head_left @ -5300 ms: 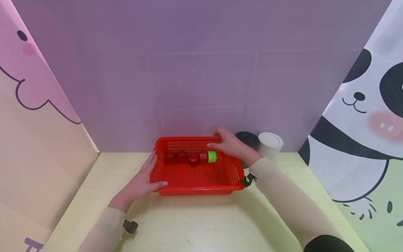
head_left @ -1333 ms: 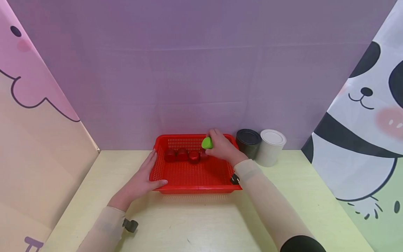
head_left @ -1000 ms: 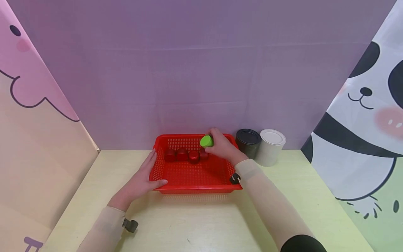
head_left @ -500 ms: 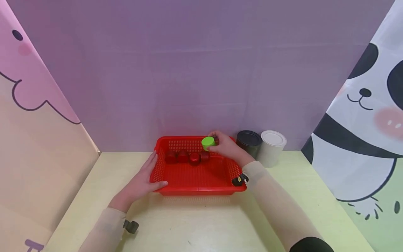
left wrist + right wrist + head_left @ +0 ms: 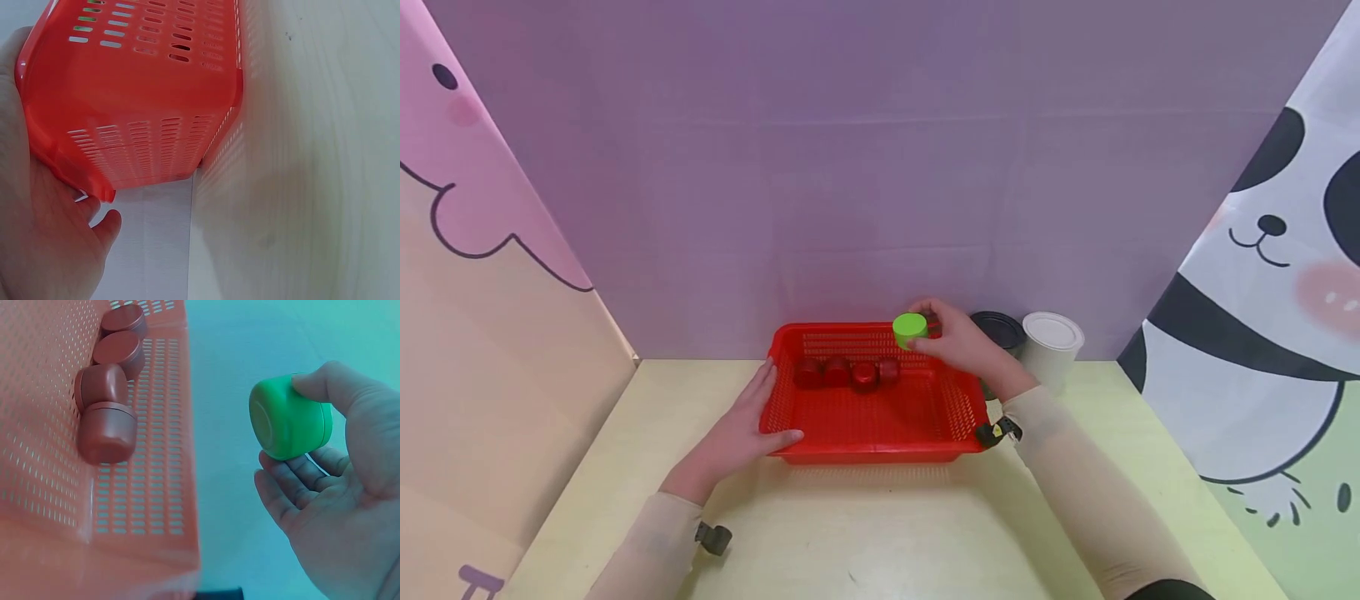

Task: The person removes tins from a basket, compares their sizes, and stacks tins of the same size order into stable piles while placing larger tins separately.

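Note:
A red plastic basket (image 5: 872, 421) with slotted walls stands on the table. My left hand (image 5: 733, 433) holds its front left corner, thumb over the front rim and fingers along the left side. In the left wrist view, bent fingertips (image 5: 107, 226) show below the rim. My right hand (image 5: 962, 337) pinches a small, rounded green lidded jar (image 5: 910, 329) between thumb and fingers above the basket's back rim. In the right wrist view the green jar (image 5: 287, 419) appears beside the basket wall. Several similar dark red jars (image 5: 864, 375) lie in a row inside, near the back.
Behind my right wrist stand a black lidded can (image 5: 1000, 327) and a white lidded can (image 5: 1052, 342). A purple backdrop (image 5: 850, 167) rises at the table's back edge. Printed panels flank the table (image 5: 887, 533) on both sides.
Five seconds ago the green jar lay beside the red jars in the basket. My right hand has picked it up and now moves it right and upward. My left hand stays put.

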Demonstrator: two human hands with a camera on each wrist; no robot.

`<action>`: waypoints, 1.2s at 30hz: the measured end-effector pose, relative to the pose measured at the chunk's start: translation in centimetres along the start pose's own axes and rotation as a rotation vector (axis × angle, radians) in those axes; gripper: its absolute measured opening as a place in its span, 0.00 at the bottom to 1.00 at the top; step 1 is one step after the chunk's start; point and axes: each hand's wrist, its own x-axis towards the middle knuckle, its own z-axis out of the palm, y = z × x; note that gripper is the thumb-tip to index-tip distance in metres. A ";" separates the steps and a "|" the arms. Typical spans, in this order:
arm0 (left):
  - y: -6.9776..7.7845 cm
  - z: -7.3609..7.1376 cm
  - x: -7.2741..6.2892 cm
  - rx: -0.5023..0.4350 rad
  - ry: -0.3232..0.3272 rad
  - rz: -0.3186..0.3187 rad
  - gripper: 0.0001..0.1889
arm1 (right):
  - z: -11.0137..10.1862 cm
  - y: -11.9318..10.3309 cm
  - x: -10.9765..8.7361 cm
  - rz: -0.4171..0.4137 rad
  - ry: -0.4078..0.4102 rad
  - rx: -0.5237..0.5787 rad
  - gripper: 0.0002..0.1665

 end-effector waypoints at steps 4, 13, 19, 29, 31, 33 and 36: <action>-0.2 -0.1 -0.1 0.009 0.013 0.005 0.64 | -0.9 -0.4 -1.8 0.016 0.032 -0.028 0.31; -0.3 -0.2 -0.1 0.006 0.016 0.017 0.64 | -2.3 0.8 -5.6 0.034 0.126 -0.025 0.33; -0.2 0.0 -0.1 -0.004 0.017 0.023 0.64 | -2.9 2.3 -7.7 0.066 0.162 -0.012 0.34; -0.2 0.1 0.1 -0.007 0.018 0.018 0.64 | -3.6 3.9 -10.4 0.126 0.231 -0.009 0.36; -0.1 0.1 0.1 -0.004 0.016 0.015 0.64 | -3.7 4.2 -10.9 0.141 0.244 -0.011 0.37; -0.1 0.1 0.1 -0.004 0.013 0.013 0.64 | -3.8 4.5 -11.3 0.153 0.255 -0.012 0.37; -0.1 0.0 0.1 -0.002 0.010 0.012 0.64 | -3.8 5.0 -11.8 0.149 0.266 -0.016 0.37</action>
